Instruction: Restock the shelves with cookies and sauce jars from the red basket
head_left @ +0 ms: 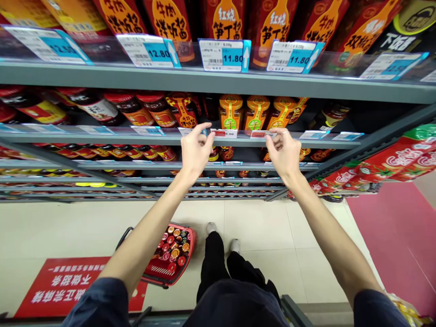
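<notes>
My left hand (196,150) is at the shelf edge, thumb and forefinger closed on the left end of a red-and-white price tag (230,133). My right hand (283,152), with a ring on one finger, pinches the right end of a second red-and-white price tag (258,134). Both tags sit in the clear strip along the shelf front. Just behind them stand orange-lidded jars (230,113) with green-and-orange labels. Left of these is a jar with a red-and-orange label (184,111). My fingers partly hide the tag ends.
Above, a shelf (218,84) holds large sauce jars and blue-and-white price tags. Lower shelves carry more jars. Red packets (402,156) hang at the right. On the tiled floor, a red basket (191,243) full of jars stands left of my feet, beside a red floor sign (64,284).
</notes>
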Tool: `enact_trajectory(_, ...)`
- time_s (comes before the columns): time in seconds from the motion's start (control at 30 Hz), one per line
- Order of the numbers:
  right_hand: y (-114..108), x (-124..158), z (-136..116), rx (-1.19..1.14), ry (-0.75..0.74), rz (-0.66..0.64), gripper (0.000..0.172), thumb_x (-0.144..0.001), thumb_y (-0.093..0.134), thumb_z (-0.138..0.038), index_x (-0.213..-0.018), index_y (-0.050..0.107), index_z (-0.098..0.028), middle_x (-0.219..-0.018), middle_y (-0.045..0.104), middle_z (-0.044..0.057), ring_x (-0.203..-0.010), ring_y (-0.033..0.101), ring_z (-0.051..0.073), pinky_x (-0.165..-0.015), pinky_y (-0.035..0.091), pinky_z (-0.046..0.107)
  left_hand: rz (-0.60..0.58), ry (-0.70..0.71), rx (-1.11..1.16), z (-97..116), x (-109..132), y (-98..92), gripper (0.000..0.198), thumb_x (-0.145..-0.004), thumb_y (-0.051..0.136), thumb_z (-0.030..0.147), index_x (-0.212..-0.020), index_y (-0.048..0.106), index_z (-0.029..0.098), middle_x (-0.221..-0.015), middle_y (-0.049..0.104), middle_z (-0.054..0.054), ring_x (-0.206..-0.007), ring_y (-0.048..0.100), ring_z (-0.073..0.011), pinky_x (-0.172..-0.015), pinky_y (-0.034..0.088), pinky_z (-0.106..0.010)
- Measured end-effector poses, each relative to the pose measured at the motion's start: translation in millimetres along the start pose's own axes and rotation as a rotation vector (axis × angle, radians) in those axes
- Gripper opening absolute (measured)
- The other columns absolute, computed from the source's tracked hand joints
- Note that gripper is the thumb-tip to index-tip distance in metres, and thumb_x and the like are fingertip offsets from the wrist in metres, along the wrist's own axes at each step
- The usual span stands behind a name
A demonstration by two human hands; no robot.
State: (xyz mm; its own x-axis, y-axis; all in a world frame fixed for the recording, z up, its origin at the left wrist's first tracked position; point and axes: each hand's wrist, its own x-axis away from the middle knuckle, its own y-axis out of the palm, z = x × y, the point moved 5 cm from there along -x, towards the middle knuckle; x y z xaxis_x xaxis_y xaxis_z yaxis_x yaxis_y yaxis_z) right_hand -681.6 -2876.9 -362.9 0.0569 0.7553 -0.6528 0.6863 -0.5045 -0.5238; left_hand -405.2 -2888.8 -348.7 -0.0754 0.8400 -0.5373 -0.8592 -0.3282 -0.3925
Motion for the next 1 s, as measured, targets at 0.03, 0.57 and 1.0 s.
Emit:
enact_trajectory(0.03,1.1,0.3,-1.8,0.007,-0.001,-0.021,0.026,-0.102,0.059,-0.039,-0.115,0.068,-0.018,-0.068,0.060,-0.003,-0.056,0.055,0.012,-0.063,0.043,0.026,-0.011,0.010,-0.027,-2.6,-2.3,-0.1,0.032,-0.098,0.065,0.038,-0.123,0.073,0.019,-0.054,0.064,0.005,-0.049,0.057,-0.0129,-0.065,0.051,-0.027)
enact_trajectory(0.57,-10.4,8.8,13.0,0.074,0.085,-0.087,0.027,-0.102,0.056,-0.036,-0.118,0.068,-0.018,-0.064,0.059,-0.004,-0.054,0.054,0.013,-0.062,0.040,0.025,-0.038,-0.055,-0.049,-8.3,-16.9,-0.9,0.015,-0.094,0.069,0.035,-0.095,0.072,0.021,-0.054,0.065,0.004,-0.049,0.060,-0.0137,-0.061,0.047,-0.026)
enact_trajectory(1.0,36.0,-3.7,-36.4,0.079,-0.019,-0.163,0.029,-0.104,0.057,-0.035,-0.123,0.072,-0.019,-0.070,0.068,-0.001,-0.058,0.058,0.014,-0.063,0.038,0.026,-0.129,-0.041,-0.034,-2.9,-22.1,-2.4,0.019,-0.094,0.067,0.035,-0.102,0.075,0.020,-0.052,0.065,0.004,-0.048,0.059,-0.0148,-0.063,0.050,-0.028)
